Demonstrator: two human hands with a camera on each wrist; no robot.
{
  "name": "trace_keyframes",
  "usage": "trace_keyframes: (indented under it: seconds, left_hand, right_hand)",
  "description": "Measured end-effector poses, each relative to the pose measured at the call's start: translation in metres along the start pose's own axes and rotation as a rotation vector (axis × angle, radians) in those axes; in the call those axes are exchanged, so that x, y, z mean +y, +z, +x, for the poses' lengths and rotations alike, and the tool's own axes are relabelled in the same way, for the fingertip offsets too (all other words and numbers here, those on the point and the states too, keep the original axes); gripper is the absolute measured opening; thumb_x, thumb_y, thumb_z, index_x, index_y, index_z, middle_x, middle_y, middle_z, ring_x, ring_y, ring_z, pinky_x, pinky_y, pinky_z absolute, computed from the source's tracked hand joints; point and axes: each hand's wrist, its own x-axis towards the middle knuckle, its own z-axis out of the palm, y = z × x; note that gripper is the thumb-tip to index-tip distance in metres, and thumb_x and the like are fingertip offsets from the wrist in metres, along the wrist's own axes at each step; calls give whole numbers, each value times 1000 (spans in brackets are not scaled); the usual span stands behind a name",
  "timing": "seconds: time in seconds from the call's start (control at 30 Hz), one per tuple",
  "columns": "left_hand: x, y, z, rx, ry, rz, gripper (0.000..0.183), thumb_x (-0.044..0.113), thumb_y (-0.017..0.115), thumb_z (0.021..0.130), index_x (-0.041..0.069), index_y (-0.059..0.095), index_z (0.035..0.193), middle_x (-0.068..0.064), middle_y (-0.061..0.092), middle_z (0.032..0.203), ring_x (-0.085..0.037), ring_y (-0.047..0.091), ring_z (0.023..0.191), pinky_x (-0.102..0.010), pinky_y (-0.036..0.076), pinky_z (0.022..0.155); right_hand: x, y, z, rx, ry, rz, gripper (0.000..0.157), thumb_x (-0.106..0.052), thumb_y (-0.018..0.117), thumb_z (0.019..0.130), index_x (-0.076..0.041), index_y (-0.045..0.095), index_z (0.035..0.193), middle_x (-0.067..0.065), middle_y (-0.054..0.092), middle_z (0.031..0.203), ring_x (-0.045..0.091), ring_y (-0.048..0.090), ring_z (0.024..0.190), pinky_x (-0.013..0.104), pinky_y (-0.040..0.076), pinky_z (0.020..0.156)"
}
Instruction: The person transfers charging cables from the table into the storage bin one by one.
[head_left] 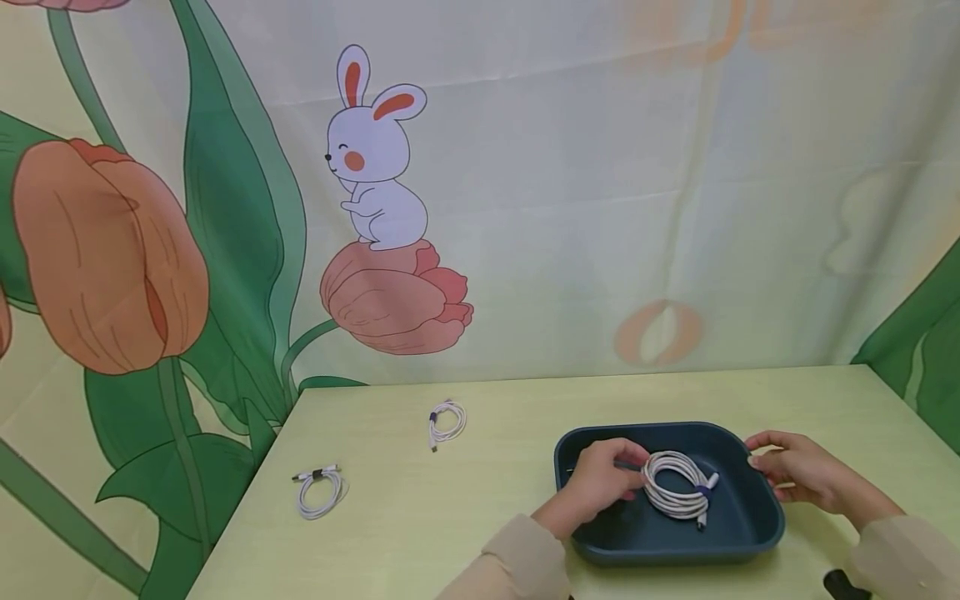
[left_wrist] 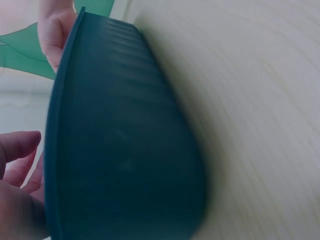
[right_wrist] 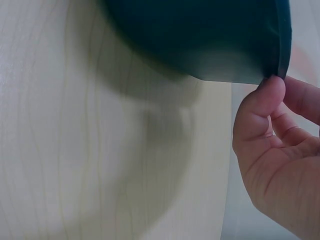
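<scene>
A dark blue tray (head_left: 678,550) with rounded corners stands on the table; its outer wall (left_wrist: 125,125) fills much of the left wrist view. Inside it lies a thick coil of white cable (head_left: 675,506), bound by a dark blue tie. My left hand (head_left: 603,479) reaches over the tray, fingertips right at the coil's left edge. In the left wrist view its fingers (left_wrist: 19,145) are loosely spread behind the rim. My right hand (head_left: 806,471) pinches the tray's right rim between thumb (right_wrist: 270,97) and fingers.
Two smaller white cable coils, each with a dark tie, lie on the table to the left: one coil (head_left: 321,497) nearer the left edge, another coil (head_left: 447,423) farther back. A black object (head_left: 843,585) shows beside the right sleeve. Behind the table hangs a printed curtain (head_left: 562,208).
</scene>
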Motion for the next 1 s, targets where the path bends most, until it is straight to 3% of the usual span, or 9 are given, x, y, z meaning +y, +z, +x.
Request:
trace_keyframes:
  seconds: [0.43,0.63,1.0]
  left_hand:
    - [9,-17,-3,-28,5,-62,20,-4,62,76,4,62,94,-10,63,95,-14,60,67,-27,52,57]
    - [9,-25,-4,-44,16,-44,20,-1,62,78,5,62,97,-4,63,92,-12,60,70,-28,52,60]
    - [8,-42,-6,-39,22,-57,23,2,62,79,6,60,101,-6,63,90,-13,61,73,-29,52,61]
  right_hand:
    - [-1,1,-1,-3,0,-4,35,-12,48,88,4,37,117,2,53,74,14,51,62,27,48,57]
    - [-3,1,-3,-18,-15,-7,35,-13,48,88,4,37,116,0,54,74,13,52,62,27,47,57]
    - [-3,1,-3,-22,-19,-8,34,-13,48,88,4,37,115,1,55,76,13,53,64,28,48,58]
